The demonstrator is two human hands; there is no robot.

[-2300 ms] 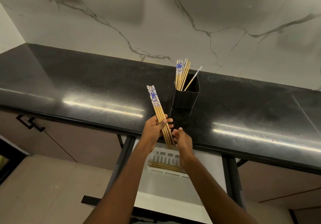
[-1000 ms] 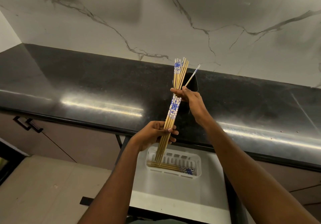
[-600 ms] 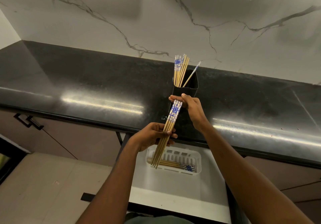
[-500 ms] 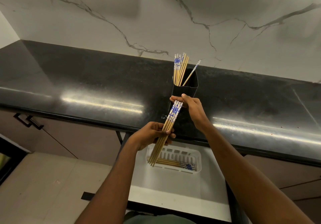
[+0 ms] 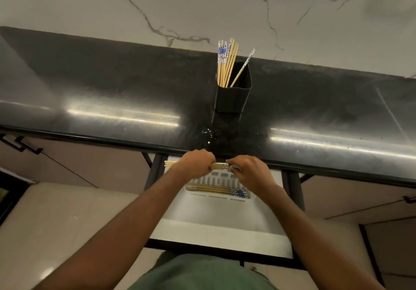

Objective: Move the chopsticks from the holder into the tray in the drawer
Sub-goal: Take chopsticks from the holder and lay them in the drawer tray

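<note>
Left hand (image 5: 195,163) and right hand (image 5: 247,171) grip a horizontal chopstick bundle (image 5: 218,166) above the white tray (image 5: 252,197) in the open drawer (image 5: 221,229). More chopsticks lie in the tray; others stand in the black holder (image 5: 233,97) on the far counter (image 5: 112,91).

Black countertop (image 5: 112,87) bears the holder (image 5: 231,100); the open drawer (image 5: 220,229) holds a tray (image 5: 212,179)

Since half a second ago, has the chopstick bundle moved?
Yes. The bundle dropped from in front of the holder to below the counter edge, now level over the tray, in the left hand and right hand.
</note>
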